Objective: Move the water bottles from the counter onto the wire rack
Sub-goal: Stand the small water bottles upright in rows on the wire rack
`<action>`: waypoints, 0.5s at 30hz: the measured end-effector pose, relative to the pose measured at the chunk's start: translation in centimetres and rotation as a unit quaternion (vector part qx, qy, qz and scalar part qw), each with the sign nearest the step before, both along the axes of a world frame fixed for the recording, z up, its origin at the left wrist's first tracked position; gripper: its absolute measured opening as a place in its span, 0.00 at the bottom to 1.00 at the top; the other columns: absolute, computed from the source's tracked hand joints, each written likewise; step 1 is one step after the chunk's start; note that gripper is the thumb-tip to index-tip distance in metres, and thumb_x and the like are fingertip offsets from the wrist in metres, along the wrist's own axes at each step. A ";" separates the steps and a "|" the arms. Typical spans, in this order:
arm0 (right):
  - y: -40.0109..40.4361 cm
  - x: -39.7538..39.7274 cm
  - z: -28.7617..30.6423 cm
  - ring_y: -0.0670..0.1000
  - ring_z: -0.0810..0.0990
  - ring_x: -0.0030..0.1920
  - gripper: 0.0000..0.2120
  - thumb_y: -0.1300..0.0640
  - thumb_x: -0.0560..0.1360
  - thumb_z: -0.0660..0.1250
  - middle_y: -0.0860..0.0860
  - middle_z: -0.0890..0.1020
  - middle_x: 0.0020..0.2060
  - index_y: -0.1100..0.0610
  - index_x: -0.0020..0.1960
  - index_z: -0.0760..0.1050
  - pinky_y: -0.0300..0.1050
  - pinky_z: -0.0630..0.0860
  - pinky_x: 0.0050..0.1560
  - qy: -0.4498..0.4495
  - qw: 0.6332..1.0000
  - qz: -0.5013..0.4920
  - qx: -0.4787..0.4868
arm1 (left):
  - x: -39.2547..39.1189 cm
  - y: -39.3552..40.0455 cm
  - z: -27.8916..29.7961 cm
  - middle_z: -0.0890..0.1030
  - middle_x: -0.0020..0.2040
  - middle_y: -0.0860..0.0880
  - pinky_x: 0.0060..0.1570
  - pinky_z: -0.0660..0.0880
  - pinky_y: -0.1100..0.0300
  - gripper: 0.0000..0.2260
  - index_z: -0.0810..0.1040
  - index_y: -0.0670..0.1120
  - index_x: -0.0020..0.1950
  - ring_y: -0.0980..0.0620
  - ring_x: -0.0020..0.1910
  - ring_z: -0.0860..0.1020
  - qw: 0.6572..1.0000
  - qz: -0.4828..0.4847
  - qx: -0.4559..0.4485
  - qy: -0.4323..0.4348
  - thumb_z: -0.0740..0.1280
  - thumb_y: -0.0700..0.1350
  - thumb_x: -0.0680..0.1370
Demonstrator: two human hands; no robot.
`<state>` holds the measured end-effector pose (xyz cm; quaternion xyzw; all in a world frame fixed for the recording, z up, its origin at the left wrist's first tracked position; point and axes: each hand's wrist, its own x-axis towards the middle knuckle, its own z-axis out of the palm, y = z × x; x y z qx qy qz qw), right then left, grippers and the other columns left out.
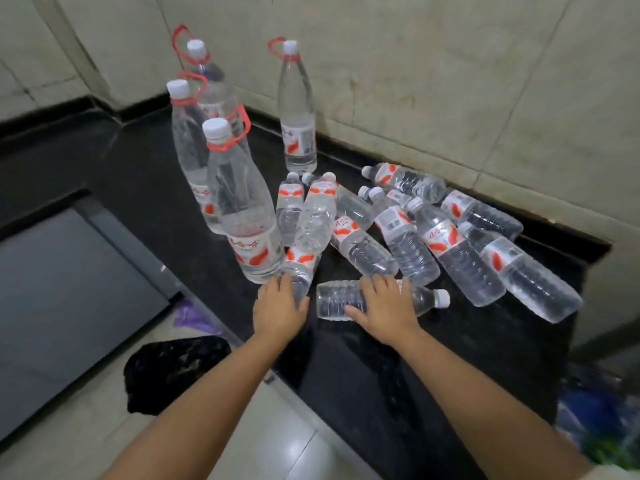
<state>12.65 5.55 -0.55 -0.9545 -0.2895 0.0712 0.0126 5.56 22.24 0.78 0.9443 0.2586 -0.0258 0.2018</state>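
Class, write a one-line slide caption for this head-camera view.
Both hands take small bottles lying on the black counter: left hand on one, right hand on another.

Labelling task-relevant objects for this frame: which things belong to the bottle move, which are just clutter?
In the job:
- small clear plastic water bottles lying on the black counter
- four tall clear bottles with red carry loops
- left hand, right hand, each on a small bottle

Just lying about:
- black plastic bag
- purple cloth

Single head-worn wide-angle view, looking forward and steeply down, close over the black counter (156, 161), facing the tiled wall (450, 81)
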 end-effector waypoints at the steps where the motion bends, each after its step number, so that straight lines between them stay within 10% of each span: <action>1: 0.3 0.1 -0.3 0.55 0.62 0.69 0.41 0.32 0.69 0.36 0.53 0.66 0.68 0.56 0.71 0.60 0.60 0.51 0.71 0.004 1.000 -0.006 0.009 | 0.5 0.2 -0.3 0.68 0.67 0.41 0.63 0.66 0.50 0.25 0.62 0.41 0.69 0.41 0.65 0.67 1.000 0.007 -0.006 0.001 0.62 0.50 0.76; 7: 1.2 1.1 -1.7 0.52 0.80 0.36 0.25 0.40 0.70 0.51 0.48 0.81 0.33 0.54 0.35 0.81 0.49 0.69 0.47 -0.117 0.986 -0.073 0.091 | 2.2 0.2 -1.5 0.65 0.68 0.40 0.57 0.70 0.50 0.33 0.50 0.42 0.74 0.41 0.65 0.67 0.997 0.039 0.045 0.052 0.60 0.56 0.77; 15: -0.6 0.7 -1.4 0.49 0.78 0.31 0.22 0.45 0.70 0.50 0.46 0.79 0.26 0.53 0.29 0.76 0.43 0.65 0.44 -0.085 0.992 0.017 0.095 | -0.2 -0.9 -1.2 0.64 0.68 0.41 0.56 0.71 0.53 0.33 0.48 0.42 0.74 0.42 0.64 0.67 0.996 0.014 0.059 0.070 0.59 0.55 0.77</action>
